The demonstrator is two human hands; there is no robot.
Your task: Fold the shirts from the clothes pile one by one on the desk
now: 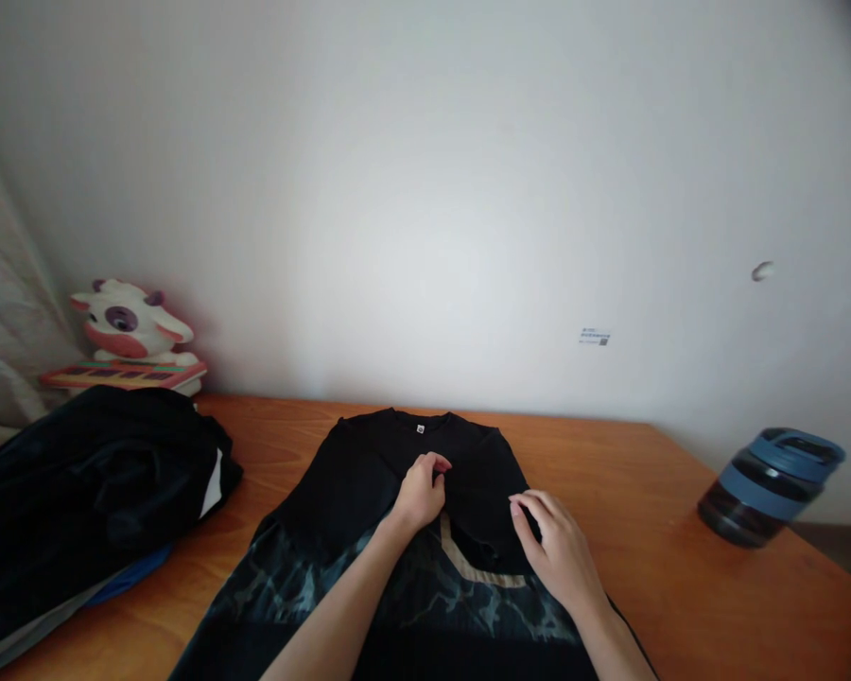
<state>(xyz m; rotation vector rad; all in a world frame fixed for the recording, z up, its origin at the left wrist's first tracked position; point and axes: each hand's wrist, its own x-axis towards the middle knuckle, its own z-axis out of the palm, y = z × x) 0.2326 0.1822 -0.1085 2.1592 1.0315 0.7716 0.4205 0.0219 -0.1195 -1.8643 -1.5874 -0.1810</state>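
Note:
A black T-shirt [369, 473] with a grey-green print lies flat on the wooden table [610, 473], collar toward the wall. My left hand [420, 492] rests near the shirt's middle, below the collar, fingers curled and pinching the black cloth. My right hand [557, 549] lies a little to the right and nearer to me, fingers bent and pressing on a folded edge of the shirt, beside a pale stripe of the print.
A pile of dark clothes [85, 492] covers the table's left end. Behind it a cow-shaped toy keyboard [131, 345] stands against the wall. A dark bottle with a blue lid [770, 484] sits at the table's right edge.

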